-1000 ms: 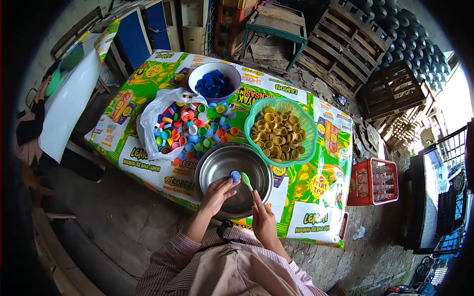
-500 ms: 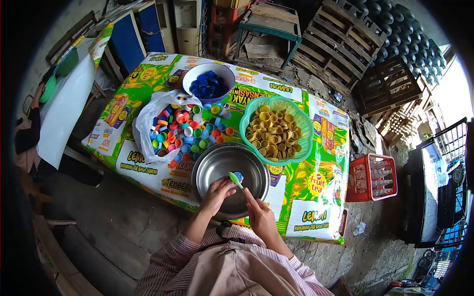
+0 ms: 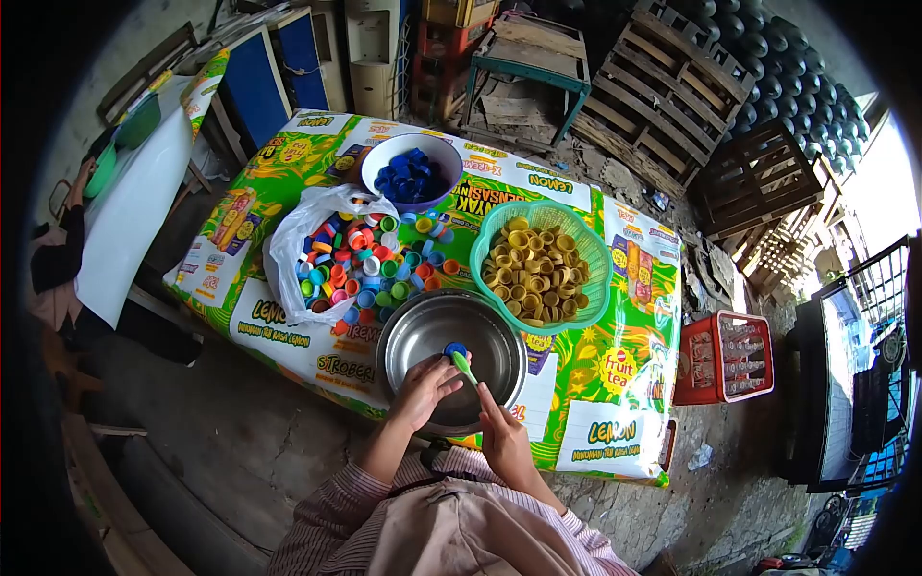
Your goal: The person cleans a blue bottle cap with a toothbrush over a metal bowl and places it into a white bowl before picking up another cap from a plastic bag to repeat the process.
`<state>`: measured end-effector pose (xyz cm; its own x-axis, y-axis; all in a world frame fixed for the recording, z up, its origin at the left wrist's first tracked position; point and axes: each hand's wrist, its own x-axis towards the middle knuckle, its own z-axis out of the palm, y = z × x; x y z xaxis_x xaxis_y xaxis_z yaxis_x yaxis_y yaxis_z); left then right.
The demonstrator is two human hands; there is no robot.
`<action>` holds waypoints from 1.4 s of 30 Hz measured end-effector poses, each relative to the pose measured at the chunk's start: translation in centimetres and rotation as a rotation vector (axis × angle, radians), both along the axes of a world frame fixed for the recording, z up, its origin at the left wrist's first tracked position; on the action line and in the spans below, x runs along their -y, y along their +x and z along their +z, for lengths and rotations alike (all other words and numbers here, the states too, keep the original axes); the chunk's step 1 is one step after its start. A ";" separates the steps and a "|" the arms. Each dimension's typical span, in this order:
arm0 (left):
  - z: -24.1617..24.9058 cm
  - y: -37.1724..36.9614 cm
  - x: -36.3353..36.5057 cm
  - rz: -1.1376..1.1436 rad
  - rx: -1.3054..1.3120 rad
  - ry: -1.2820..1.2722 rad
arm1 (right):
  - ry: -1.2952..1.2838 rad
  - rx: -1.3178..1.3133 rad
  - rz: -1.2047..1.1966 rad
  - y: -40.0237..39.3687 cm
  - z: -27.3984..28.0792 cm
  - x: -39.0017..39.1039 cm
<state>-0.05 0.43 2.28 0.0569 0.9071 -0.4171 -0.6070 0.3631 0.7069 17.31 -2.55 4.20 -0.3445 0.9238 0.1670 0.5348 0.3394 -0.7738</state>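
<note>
Over the steel basin (image 3: 394,336), my left hand (image 3: 420,394) grips a blue bottle cap (image 3: 454,349) at its fingertips. My right hand (image 3: 503,434) is closed around a slim tool with a light-green end (image 3: 462,363) and a paler handle. That green end overlaps the cap's edge; what kind of tool it is, I cannot tell. Just beyond the basin, a white plastic bag (image 3: 285,264) spills mixed coloured caps (image 3: 369,265) onto the table. A green basket (image 3: 599,278) to the right holds yellow caps (image 3: 534,274), and a white bowl (image 3: 384,151) behind holds blue caps (image 3: 413,179).
A bright printed sheet covers the table (image 3: 616,422). A red crate (image 3: 701,360) of bottles stands on the floor to the right. Wooden pallets (image 3: 663,86) and a small table (image 3: 531,48) are behind. At far left, a person's hand (image 3: 81,180) touches a green container (image 3: 100,171).
The blue cap has turned in my left fingers, showing more of its blue face. The tool's green end has shifted slightly right and down. The camera view has shifted a little.
</note>
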 end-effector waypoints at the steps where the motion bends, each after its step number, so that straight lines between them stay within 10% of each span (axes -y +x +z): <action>1: -0.1 -0.1 0.0 -0.007 -0.019 0.018 | 0.029 -0.069 -0.027 -0.1 -0.4 -0.3; 42: 0.6 -0.4 -0.7 0.005 0.067 0.144 | -0.059 -0.028 0.058 0.2 2.0 -0.5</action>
<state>-0.49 1.18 2.91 0.0753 0.9575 -0.2783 -0.6564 0.2577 0.7090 17.48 -2.02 6.19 -0.3941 0.9108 0.1231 0.4931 0.3226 -0.8080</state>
